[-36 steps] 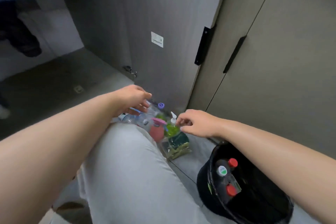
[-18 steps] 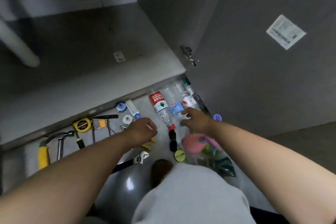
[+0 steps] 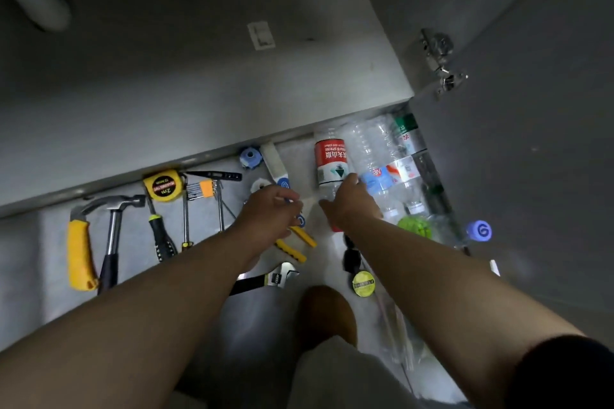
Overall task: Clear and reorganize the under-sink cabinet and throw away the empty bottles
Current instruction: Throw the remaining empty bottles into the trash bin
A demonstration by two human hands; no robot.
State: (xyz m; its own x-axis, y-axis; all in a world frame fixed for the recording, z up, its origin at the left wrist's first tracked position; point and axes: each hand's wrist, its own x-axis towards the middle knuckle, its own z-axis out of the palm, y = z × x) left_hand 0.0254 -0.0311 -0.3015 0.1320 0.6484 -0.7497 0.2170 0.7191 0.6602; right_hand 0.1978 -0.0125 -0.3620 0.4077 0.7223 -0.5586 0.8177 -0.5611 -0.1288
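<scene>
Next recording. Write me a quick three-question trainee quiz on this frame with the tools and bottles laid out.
1. Which thing does the right hand grip? A) wrench B) red-label bottle C) screwdriver
2. True or false: the hammer lies left of the tape measure in the picture.
3. Fill in: the tape measure's case is ___.

Key: 1 B; 2 true; 3 yellow.
</scene>
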